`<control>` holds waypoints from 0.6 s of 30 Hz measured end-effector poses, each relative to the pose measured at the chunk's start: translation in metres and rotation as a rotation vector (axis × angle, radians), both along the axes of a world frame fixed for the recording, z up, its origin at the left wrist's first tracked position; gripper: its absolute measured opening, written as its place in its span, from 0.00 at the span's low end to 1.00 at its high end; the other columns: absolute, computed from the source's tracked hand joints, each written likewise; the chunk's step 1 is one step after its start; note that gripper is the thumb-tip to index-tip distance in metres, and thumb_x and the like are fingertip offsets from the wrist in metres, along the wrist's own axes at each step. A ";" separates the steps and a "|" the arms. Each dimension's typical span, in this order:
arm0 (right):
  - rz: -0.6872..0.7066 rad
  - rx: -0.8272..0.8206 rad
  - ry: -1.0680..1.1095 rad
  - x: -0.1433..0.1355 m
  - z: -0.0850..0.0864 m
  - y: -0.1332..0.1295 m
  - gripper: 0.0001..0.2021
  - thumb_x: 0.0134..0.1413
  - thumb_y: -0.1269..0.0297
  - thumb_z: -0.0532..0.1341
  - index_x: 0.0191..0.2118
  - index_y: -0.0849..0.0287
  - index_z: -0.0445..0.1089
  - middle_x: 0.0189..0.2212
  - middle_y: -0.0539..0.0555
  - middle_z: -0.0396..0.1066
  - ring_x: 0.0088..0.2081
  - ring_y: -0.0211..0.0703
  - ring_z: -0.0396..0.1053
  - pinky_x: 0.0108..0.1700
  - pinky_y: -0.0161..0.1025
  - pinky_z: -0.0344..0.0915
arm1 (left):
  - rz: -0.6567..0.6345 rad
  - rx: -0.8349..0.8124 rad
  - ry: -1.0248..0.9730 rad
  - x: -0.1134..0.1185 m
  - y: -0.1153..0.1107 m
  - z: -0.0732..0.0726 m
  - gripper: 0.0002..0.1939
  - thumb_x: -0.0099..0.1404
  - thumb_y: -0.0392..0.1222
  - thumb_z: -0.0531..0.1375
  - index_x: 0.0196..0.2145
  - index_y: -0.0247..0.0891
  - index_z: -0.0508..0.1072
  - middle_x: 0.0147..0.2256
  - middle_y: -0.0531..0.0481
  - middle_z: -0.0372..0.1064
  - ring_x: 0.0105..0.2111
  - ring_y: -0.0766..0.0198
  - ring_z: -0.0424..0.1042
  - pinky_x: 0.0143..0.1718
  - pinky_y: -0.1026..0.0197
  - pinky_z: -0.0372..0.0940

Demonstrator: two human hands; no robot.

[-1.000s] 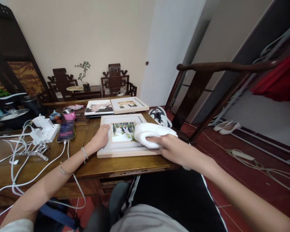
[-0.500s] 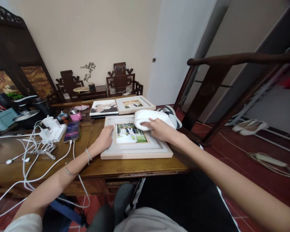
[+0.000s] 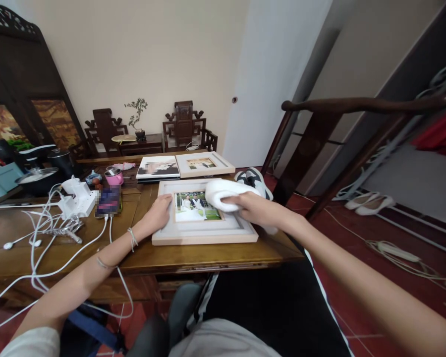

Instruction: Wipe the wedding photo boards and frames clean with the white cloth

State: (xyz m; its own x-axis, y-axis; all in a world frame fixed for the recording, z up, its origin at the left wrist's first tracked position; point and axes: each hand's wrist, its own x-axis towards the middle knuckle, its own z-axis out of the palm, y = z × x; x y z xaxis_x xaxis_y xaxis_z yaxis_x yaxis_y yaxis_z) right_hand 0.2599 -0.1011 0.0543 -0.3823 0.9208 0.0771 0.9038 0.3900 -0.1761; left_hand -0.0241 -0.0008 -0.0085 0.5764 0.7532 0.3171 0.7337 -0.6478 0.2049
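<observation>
A light wood picture frame [image 3: 204, 238] with a photo of two people lies flat near the front edge of the wooden table [image 3: 223, 259]. My left hand [image 3: 159, 212] grips its left side, fingers bent over the edge. A folded white cloth [image 3: 223, 191] is in my right hand [image 3: 254, 206], with the fingers closed on it, over the frame's right part. The cloth covers the photo's upper right corner. Behind lie a second frame [image 3: 219, 169] and a pale picture panel [image 3: 158, 167] on a stack, side by side.
White cables and a power strip [image 3: 82, 198], a phone [image 3: 109, 201], a pink cup [image 3: 114, 176] and a lidded pan [image 3: 39, 178] stand on the left. Sneakers [image 3: 258, 179] sit beyond the frame's right side, near a dark wooden chair [image 3: 319, 134].
My right hand and the cloth have shifted slightly down relative to the frame. The whole view has moved a little. My left hand stays on the frame's left side.
</observation>
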 end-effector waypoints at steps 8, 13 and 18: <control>-0.122 0.170 -0.048 -0.008 -0.014 0.072 0.30 0.42 0.81 0.54 0.53 0.57 0.71 0.45 0.58 0.76 0.51 0.53 0.68 0.52 0.45 0.60 | 0.005 0.022 -0.051 0.000 0.004 0.000 0.26 0.58 0.21 0.49 0.52 0.31 0.69 0.56 0.37 0.65 0.59 0.54 0.63 0.61 0.50 0.56; -0.028 0.115 -0.054 -0.009 -0.010 0.015 0.30 0.41 0.82 0.52 0.50 0.55 0.74 0.43 0.57 0.76 0.46 0.51 0.71 0.49 0.43 0.61 | 0.001 0.030 -0.047 0.001 0.004 -0.002 0.26 0.59 0.21 0.48 0.53 0.28 0.67 0.58 0.36 0.63 0.60 0.55 0.60 0.62 0.52 0.53; 0.075 -0.081 -0.014 -0.001 0.019 -0.049 0.33 0.38 0.83 0.50 0.48 0.49 0.75 0.42 0.49 0.77 0.43 0.46 0.73 0.46 0.36 0.64 | 0.012 0.016 -0.051 0.002 0.001 -0.002 0.25 0.59 0.21 0.47 0.53 0.26 0.67 0.57 0.34 0.63 0.60 0.54 0.60 0.63 0.51 0.53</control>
State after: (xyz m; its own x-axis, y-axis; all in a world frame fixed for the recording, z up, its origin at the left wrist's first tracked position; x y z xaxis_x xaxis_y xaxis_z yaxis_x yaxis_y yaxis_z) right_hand 0.2589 -0.1505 0.0729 -0.4506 0.8927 -0.0020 0.8755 0.4414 -0.1968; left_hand -0.0222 0.0000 -0.0107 0.5498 0.7548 0.3577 0.7306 -0.6422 0.2321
